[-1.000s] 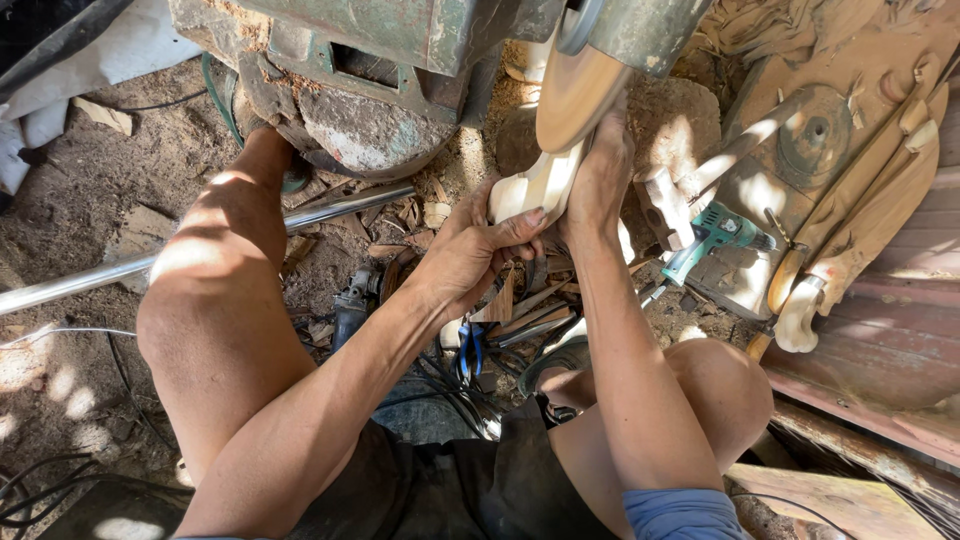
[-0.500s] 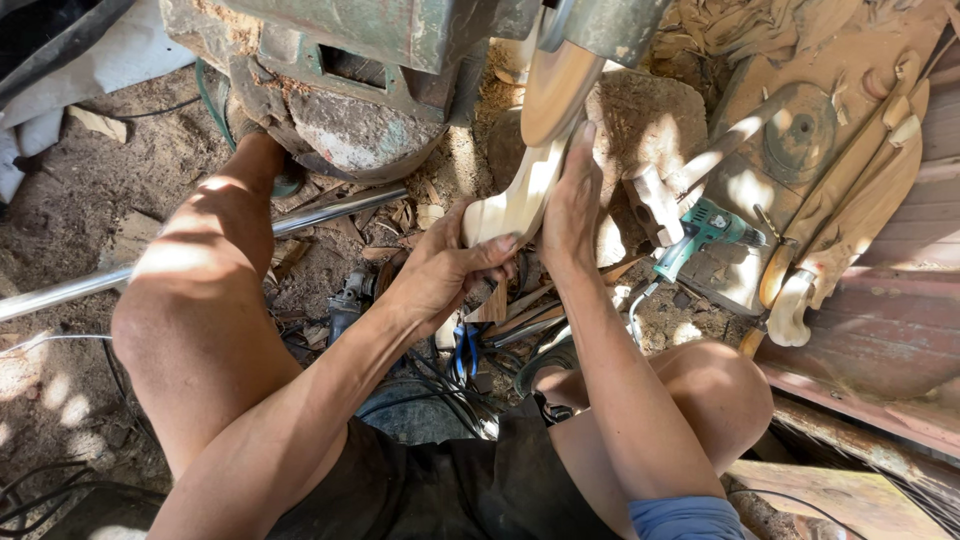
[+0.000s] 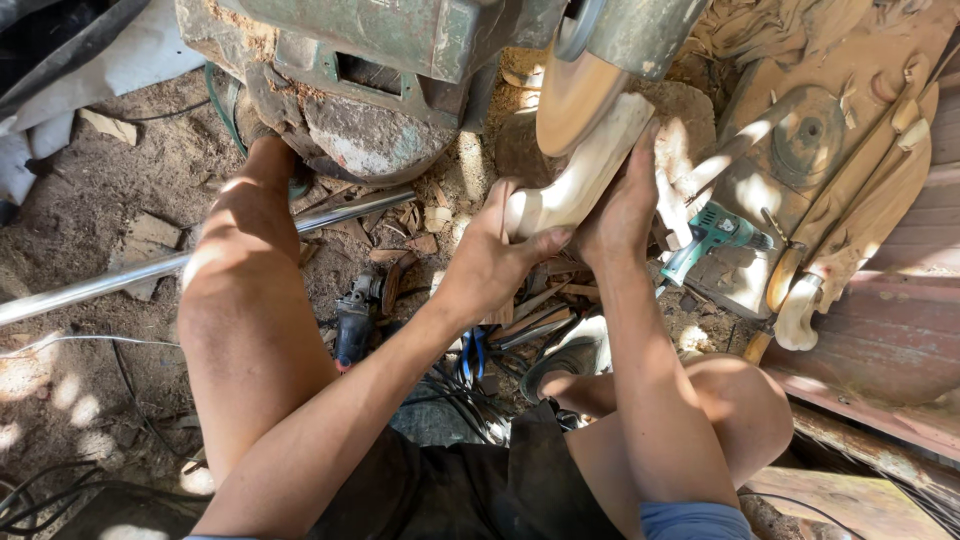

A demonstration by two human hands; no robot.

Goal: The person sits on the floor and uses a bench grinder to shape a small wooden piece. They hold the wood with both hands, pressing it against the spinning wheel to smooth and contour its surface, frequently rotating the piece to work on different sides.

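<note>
Dirt floor [image 3: 90, 220] strewn with wood scraps and cables spreads under us, dappled with sun. Over it looms the big green machine [image 3: 390, 60], rusted and dusty, with its sanding disc [image 3: 580, 100] hanging at the top middle. To the right lies a wooden board [image 3: 830, 150] carrying a small round disc and several carved pieces. A long metal pipe [image 3: 150, 270] runs across the ground past our left knee. Smaller still are the teal power drill [image 3: 710, 235] beside the board and a dark angle grinder [image 3: 355, 315] between our legs.

Our 2 hands grip the pale carved wood piece [image 3: 580, 175]. The left hand [image 3: 490, 270] is closed around its lower, rounded end, thumb across the front; the right hand [image 3: 625, 205] clamps the side higher up.

Compared with 1 second ago, we have lifted and tilted the piece, so its upper end now sits against the disc's edge rather than below it. We judge that the shaping contact has moved onto that upper curve.
</note>
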